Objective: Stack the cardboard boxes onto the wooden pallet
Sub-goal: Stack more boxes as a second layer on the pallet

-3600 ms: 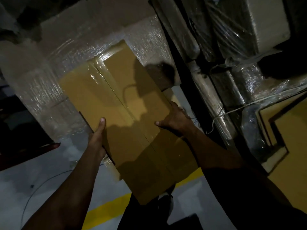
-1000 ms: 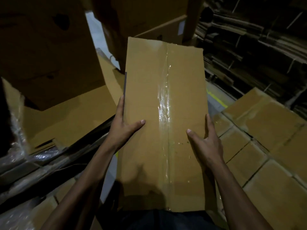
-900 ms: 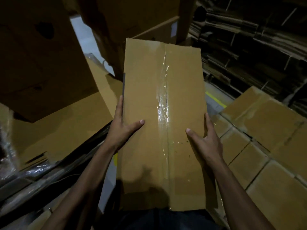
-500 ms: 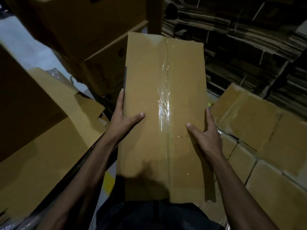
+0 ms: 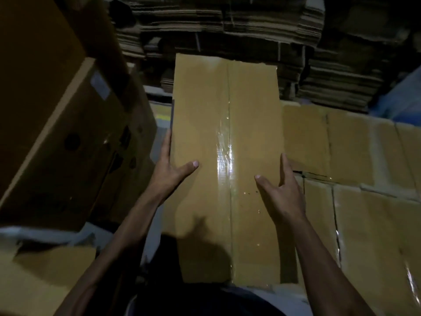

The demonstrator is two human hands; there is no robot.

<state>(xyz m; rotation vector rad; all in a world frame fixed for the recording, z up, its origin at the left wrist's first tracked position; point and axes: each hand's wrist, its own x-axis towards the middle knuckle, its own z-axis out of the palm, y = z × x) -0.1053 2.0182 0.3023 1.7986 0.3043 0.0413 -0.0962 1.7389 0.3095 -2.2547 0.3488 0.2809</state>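
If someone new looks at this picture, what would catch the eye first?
First, the long taped cardboard box in the centre, held at its sides by the left hand and right hand. Next, the layer of taped boxes at the right, and the dark stacks of flattened cardboard behind.

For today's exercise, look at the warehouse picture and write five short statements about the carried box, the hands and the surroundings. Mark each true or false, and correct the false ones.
1. Both hands hold the taped cardboard box. True.
2. The left hand hangs free at the person's side. False: it holds the box's left edge, thumb on top.
3. Clear tape runs lengthwise down the middle of the box. True.
4. Closed boxes lie in a layer to the right of the carried box. True.
5. The right hand holds a tape dispenser. False: its grip is on the box's right edge, thumb on top.
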